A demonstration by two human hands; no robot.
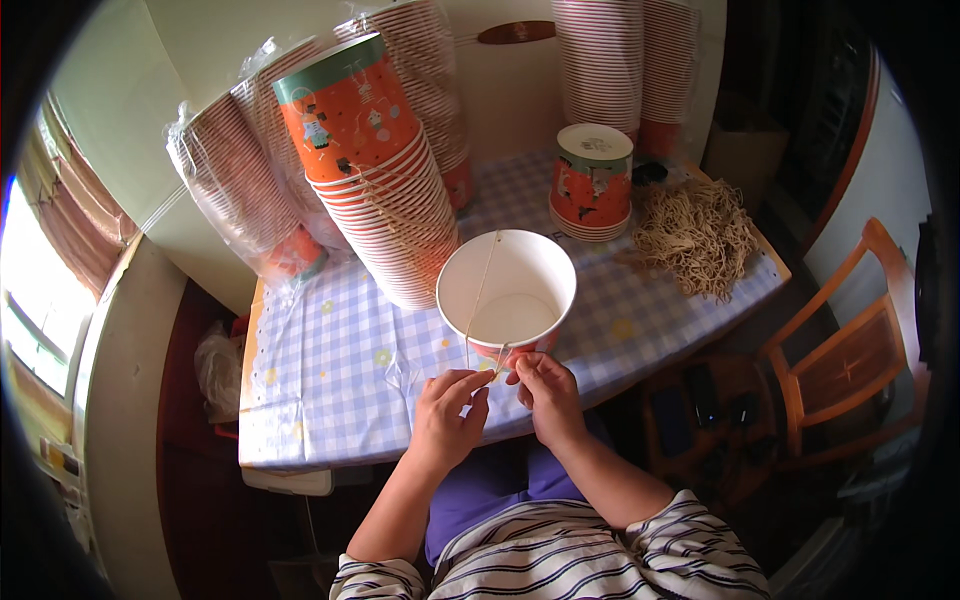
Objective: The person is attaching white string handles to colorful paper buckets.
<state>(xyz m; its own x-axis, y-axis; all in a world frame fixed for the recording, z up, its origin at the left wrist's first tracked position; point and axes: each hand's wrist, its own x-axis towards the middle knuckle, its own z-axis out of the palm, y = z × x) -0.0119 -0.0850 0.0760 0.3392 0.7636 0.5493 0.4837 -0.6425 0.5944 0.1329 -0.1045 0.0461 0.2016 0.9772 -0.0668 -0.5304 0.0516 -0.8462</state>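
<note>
A round paper bucket (548, 268), white inside and orange outside, stands mouth up on the table in front of me. A thin tan cord (484, 282) runs across its mouth from the far rim to the near one. At the near rim my left hand (445, 415) pinches the cord between thumb and fingers. Close beside it, my right hand (549, 396) is also closed in a pinch on the cord near the rim. The exact shape of the cord between my fingertips is too small to make out.
Left of the bucket leans a tall stack of upturned orange buckets (350, 115), cords hanging along it. A shorter upturned stack (592, 190) and a tan cord pile (697, 238) lie right. Plastic-wrapped stacks (230, 165) line the back. A wooden chair (850, 365) stands right of the checked tablecloth (340, 400).
</note>
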